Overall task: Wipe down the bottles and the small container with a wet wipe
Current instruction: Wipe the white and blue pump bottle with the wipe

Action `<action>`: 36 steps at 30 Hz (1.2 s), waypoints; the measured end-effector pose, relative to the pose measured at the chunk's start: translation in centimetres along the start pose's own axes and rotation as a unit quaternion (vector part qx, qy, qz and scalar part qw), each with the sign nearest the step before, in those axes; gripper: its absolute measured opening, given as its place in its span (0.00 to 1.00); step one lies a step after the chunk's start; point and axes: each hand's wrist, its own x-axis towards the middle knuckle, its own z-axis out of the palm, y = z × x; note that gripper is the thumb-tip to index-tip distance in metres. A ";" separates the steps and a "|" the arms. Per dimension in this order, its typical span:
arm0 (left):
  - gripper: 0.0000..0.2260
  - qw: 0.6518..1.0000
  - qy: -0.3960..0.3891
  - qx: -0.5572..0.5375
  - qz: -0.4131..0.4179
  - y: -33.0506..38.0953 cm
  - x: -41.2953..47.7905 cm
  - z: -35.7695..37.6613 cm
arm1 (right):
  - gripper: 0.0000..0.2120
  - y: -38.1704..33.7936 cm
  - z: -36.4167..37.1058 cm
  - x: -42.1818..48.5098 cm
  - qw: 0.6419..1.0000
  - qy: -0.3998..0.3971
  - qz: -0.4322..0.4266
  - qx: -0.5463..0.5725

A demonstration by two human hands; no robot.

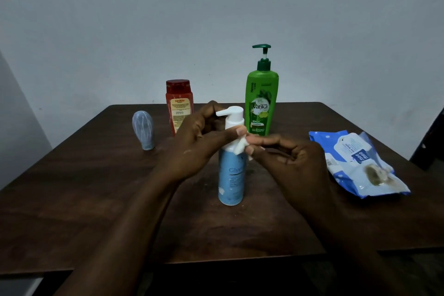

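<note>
Two bare forearms, cut off by the lower edge, reaching in over the near table edge.

Left hand (194, 141): fingers curled round the white neck of the blue pump bottle (231, 175), just under the pump head. The fingertips are hidden behind the bottle.

Right hand (288, 153): thumb and forefinger pinch a small wad of white wet wipe (241, 146), and the other fingers are loosely curled. The wipe sits against the bottle's shoulder, where the white collar meets the blue body. How much of it is tucked into the fingers cannot be seen.

Blue pump bottle: upright, centre of the dark wooden table (96, 199), spout pointing left. The label is dim; only "Gly" seems legible, with the rest turned away.

Green Vatika shampoo bottle (262, 101): upright behind the blue one, with a dark green pump. Its base is hidden by the hands.

Red bottle (179, 103): upright, rear left, with a red cap. Its lower right part is covered by the left hand, and the label print is too small to read.

Small grey-blue container (143, 130): rounded, standing on its narrower end well to the left, apart from the others.

Wet wipe pack (355, 163): blue and white, lying flat to the right with its flap peeled back. A brownish patch shows on its near part.
</note>
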 end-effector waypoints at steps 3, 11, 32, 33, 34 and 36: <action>0.11 1.000 0.017 0.019 0.002 0.1 0.2 -0.3 | 0.09 -0.1 0.6 -0.8 0.990 0.031 -0.089 -0.103; 0.18 0.989 0.067 0.134 -0.006 0.5 0.8 -0.1 | 0.06 -0.7 2.4 -0.6 0.928 0.044 -0.244 -0.279; 0.23 0.990 0.098 0.084 -0.060 -0.6 -1.9 1.2 | 0.10 -1.4 0.9 1.1 0.982 0.157 -0.012 0.104; 0.23 0.988 0.112 0.087 -0.054 -1.0 -2.2 1.4 | 0.10 -1.4 1.4 1.0 0.989 0.124 -0.016 0.082; 0.23 0.987 0.125 0.090 -0.050 -1.3 -2.3 1.7 | 0.10 -1.2 1.9 0.7 0.993 0.100 -0.022 0.057; 0.19 0.984 0.147 0.093 -0.043 -1.8 -2.4 1.9 | 0.10 -0.7 2.7 0.2 0.995 0.088 -0.043 0.013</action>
